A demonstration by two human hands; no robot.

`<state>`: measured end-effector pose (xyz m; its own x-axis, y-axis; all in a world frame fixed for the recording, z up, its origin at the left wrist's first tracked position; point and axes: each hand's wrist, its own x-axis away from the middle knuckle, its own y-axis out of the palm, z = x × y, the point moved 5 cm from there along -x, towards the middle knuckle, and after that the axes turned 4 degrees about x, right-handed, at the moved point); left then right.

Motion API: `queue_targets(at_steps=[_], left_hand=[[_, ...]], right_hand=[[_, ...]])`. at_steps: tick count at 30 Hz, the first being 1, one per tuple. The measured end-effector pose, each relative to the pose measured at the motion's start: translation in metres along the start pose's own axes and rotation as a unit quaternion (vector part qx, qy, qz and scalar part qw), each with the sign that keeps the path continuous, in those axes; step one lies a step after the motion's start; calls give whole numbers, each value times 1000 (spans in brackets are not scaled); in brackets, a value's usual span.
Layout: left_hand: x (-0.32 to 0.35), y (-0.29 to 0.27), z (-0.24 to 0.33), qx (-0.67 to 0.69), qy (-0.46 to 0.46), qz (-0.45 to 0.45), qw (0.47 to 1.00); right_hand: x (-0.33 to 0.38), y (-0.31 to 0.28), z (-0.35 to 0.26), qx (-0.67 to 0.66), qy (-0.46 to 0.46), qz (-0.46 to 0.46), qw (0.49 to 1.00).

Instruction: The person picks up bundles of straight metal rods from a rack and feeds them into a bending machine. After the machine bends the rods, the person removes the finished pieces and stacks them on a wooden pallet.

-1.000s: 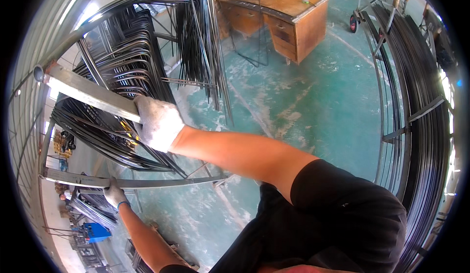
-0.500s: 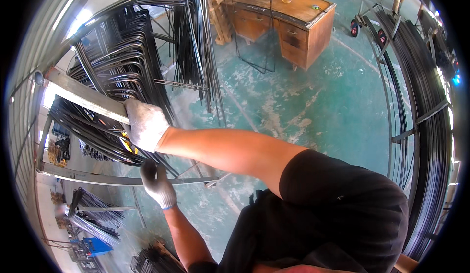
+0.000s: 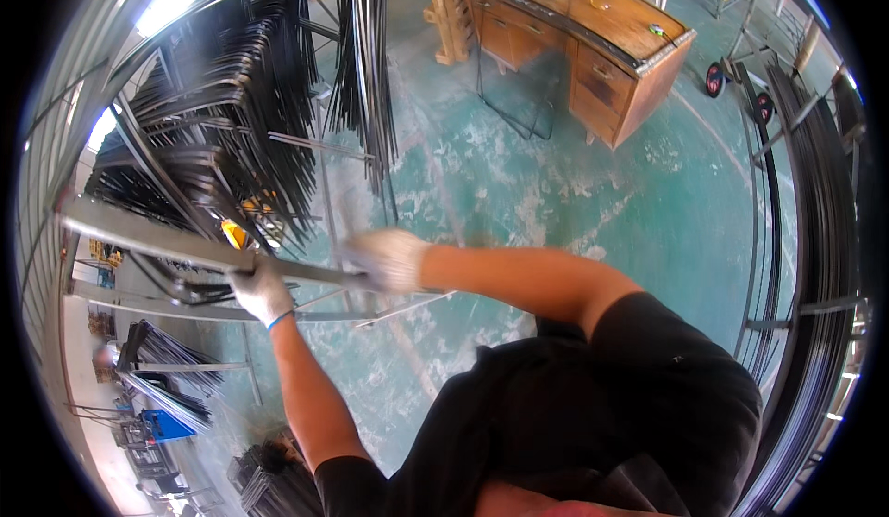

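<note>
My left hand [image 3: 262, 293], in a white glove with a blue cuff edge, is curled closed against the underside of a grey metal beam [image 3: 148, 236]. What its fingers hold is hidden. A dark metal bar [image 3: 315, 271] runs from there to my right hand [image 3: 391, 259], also gloved, which is smeared by motion; its fingers cannot be made out. Below the beam, several bent black tubes [image 3: 190, 292] stick out beside my left hand. Behind hang many nested black bent-tube frames [image 3: 222, 100] on the rack, with a yellow piece [image 3: 234, 233] among them.
A worn wooden desk [image 3: 593, 63] stands far ahead, with a thin black wire frame [image 3: 514, 114] before it. Long dark rods [image 3: 815, 211] fill a rack at the right. Lower left are rod bundles [image 3: 171, 369] and a blue box [image 3: 169, 424]. The floor [image 3: 528, 193] is green and scuffed.
My right hand has left the beam's end and moved right. My left hand has risen to the beam. The nearer bent tubes below it have shifted, and the view has turned slightly.
</note>
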<state>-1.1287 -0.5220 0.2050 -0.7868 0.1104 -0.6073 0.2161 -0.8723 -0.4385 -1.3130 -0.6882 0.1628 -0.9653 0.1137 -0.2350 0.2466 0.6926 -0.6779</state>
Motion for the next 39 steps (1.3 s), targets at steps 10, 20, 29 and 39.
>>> queue_targets(at_steps=[10,20,29,39], left_hand=[[-46,-24,-54,-263,-147,146,942],[32,84,-122,-259,-366,103,888],[173,443,-68,193,-511,-344,764],[11,549,-24,61,-244,-349,903]], right_hand=[[155,-13,282,-23,370,-89,924],[60,-119,373,-31,350,5,936],[-40,-217,486,6,371,45,927],[-222,-323,598,18,334,88,938]])
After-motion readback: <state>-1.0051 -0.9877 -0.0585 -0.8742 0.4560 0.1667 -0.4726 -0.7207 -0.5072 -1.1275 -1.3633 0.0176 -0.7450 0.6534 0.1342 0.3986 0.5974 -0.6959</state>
